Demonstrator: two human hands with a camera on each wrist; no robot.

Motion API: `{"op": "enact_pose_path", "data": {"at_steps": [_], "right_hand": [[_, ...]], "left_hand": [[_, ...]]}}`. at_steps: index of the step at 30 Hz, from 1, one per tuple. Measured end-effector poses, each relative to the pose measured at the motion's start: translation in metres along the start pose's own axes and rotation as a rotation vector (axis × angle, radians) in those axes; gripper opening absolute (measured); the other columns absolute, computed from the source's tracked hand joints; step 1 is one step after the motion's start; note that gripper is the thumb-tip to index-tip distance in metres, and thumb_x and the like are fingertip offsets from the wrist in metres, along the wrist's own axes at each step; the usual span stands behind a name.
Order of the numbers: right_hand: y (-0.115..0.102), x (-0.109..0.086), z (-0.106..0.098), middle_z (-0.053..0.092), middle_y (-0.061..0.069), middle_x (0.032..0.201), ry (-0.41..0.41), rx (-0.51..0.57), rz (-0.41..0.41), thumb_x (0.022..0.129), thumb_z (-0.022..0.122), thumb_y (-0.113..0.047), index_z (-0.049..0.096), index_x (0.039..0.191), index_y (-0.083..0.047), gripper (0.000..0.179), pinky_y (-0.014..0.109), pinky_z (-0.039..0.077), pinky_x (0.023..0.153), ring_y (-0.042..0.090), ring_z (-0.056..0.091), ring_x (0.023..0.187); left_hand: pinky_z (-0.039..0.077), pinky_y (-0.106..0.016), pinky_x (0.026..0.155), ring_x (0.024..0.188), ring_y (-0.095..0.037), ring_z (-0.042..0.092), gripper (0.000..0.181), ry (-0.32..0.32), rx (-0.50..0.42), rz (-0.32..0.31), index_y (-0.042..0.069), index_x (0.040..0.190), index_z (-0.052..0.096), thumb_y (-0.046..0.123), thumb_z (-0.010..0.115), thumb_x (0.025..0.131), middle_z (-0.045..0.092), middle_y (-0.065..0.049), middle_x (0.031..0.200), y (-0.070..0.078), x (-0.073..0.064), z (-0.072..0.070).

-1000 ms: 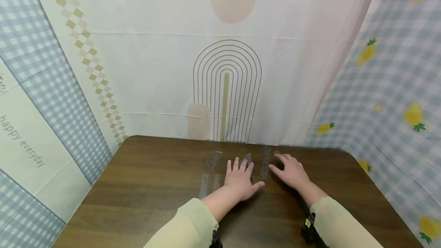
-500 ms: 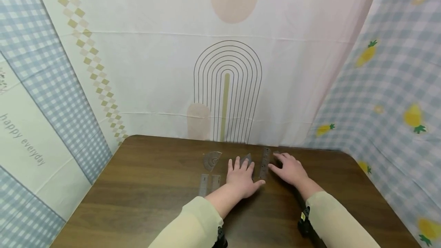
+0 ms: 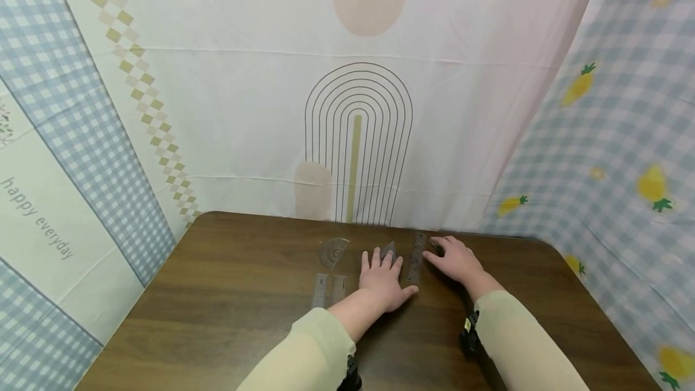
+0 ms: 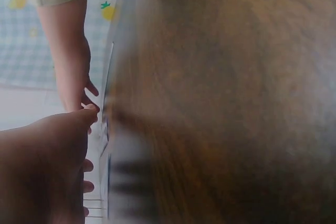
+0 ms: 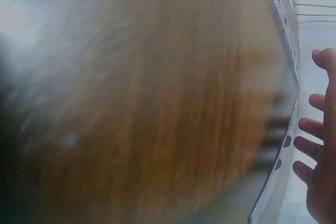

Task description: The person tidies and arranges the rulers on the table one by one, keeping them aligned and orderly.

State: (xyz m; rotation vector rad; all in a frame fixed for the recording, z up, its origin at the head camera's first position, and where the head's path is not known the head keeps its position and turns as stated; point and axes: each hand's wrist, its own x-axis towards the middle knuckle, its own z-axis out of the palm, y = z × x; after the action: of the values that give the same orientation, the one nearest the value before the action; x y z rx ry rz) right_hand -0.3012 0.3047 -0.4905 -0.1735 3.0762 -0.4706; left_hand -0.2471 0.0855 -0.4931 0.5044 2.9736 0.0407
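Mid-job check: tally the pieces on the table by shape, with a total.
Ruler-like strips: 3
Protractor: 1
Triangular piece, partly covered by the left hand: 1
Mostly hidden piece at the right hand, shape unclear: 1
Total: 6 in view

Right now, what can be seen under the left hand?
A transparent pointed piece shows beyond the left hand; its remaining part is covered, so I cannot tell its full shape.

The left forearm (image 3: 347, 314) and the right forearm (image 3: 484, 285) reach forward. The left hand (image 3: 382, 285) is held palm down — its fingers straight and spread, the thumb stretched sideways. The right hand (image 3: 457, 260) points inward, its fingers lightly bent, apart from the thumb.
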Motion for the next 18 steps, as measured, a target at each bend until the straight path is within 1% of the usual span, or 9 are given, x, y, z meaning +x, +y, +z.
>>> {"op": "enact_pose_path", "data": {"at_steps": [5, 12, 18], "right_hand": [[-0.002, 0.005, -0.001, 0.037, 0.029, 0.15, -0.022, 0.016, 0.012, 0.098, 0.051, -0.055, 0.045, 0.148, -0.004, 0.072, 0.07, 0.027, 0.105, 0.052, 0.035, 0.134], [-0.002, 0.013, 0.001, 0.034, 0.031, 0.151, -0.043, 0.004, 0.017, 0.097, 0.05, -0.056, 0.043, 0.149, -0.003, 0.075, 0.07, 0.026, 0.106, 0.054, 0.032, 0.135], [-0.005, 0.019, 0.001, 0.034, 0.031, 0.15, -0.043, -0.013, 0.023, 0.097, 0.05, -0.056, 0.043, 0.148, -0.003, 0.074, 0.07, 0.025, 0.106, 0.053, 0.03, 0.136]], "left_hand": [[0.005, -0.055, 0.119, 0.152, -0.028, 0.01, 0.08, -0.012, 0.01, 0.008, 0.036, 0.157, 0.027, 0.079, 0.032, 0.09, 0.022, 0.006, 0.163, 0.001, -0.001, -0.005], [0.003, -0.055, 0.119, 0.152, -0.029, 0.007, 0.08, -0.041, 0.01, 0.009, 0.035, 0.158, 0.025, 0.079, 0.032, 0.091, 0.019, 0.006, 0.164, 0.001, 0.0, -0.005], [0.007, -0.053, 0.12, 0.152, -0.027, 0.011, 0.079, -0.033, 0.055, 0.012, 0.037, 0.157, 0.027, 0.08, 0.032, 0.09, 0.023, 0.007, 0.163, 0.001, -0.003, -0.007]]}}
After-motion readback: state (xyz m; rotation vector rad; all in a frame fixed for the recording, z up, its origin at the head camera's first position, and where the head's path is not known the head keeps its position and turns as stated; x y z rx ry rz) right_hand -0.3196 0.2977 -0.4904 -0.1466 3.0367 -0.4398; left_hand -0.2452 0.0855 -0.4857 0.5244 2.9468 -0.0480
